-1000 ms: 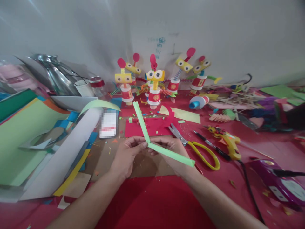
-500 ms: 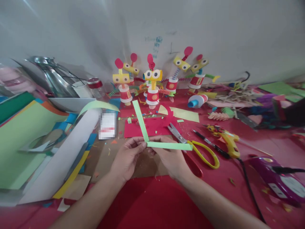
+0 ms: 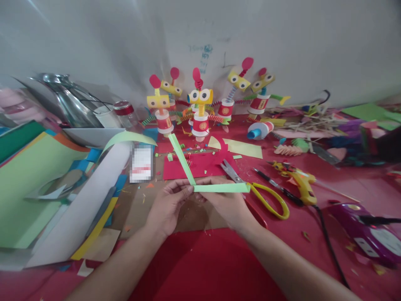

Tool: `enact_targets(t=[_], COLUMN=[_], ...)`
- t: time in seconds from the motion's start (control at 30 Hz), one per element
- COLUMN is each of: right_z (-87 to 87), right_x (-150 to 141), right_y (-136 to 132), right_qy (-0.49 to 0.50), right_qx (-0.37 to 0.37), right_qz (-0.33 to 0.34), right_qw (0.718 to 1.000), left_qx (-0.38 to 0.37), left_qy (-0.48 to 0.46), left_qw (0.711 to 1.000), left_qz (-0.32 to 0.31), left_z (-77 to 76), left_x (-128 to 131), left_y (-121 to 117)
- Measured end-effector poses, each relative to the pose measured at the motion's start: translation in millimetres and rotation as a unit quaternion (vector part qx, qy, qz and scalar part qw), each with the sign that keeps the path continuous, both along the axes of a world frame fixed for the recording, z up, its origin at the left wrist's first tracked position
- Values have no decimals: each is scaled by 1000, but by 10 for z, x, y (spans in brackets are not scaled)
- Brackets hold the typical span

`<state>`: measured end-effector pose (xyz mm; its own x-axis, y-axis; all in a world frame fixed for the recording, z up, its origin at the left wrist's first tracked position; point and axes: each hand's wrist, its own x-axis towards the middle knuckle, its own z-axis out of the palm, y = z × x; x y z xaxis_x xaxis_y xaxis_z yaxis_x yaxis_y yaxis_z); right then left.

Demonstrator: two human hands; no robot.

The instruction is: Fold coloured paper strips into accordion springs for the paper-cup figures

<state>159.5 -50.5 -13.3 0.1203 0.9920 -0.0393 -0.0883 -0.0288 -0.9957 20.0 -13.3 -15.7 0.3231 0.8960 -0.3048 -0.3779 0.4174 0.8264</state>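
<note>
Two light green paper strips [image 3: 222,188] meet at a corner between my hands, one pointing up and left, the other lying to the right across my right hand. My left hand [image 3: 167,205] pinches that corner between thumb and fingers. From the other side, my right hand [image 3: 224,205] has its fingers closed at the same corner, partly hidden under the strip. Scissors with yellow and red handles [image 3: 271,202] lie just right of my right hand. Beyond the hands is a red paper sheet [image 3: 175,167] on a brown board [image 3: 138,209].
Several paper-cup figures [image 3: 200,123] with big eyes stand along the wall; one cup [image 3: 263,129] lies on its side. To the right are a yellow glue gun [image 3: 302,184], a pen [image 3: 275,184] and a purple power strip [image 3: 363,234]. Coloured paper sheets [image 3: 28,184] pile up at left.
The upward strip has tilted further left and the right-hand strip has shifted slightly left and up. Both hands keep their hold at the corner.
</note>
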Motion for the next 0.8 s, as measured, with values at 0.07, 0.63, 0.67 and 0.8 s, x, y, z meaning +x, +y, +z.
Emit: enact_targets(t=[0.07,0.63,0.67,0.8], right_z=[3,97,103,104], right_x=[-4,29,31,33], right_y=[8,31,30,29], right_qy=[20,36,36,44], right_qx=[6,-17,-22,-40], right_qz=[0,9,10,12], right_qw=[1000,999,999,998], left_qx=[-3,-19,-19,-21], left_qy=[-5,-2,-1,2], left_qw=[1000,1000,1000,999], left_qz=[-2,-23,-23,-24], left_z=[-10,-68,-64,-48], left_x=[-1,-18,-16,-5], left_y=[8,21,21,16])
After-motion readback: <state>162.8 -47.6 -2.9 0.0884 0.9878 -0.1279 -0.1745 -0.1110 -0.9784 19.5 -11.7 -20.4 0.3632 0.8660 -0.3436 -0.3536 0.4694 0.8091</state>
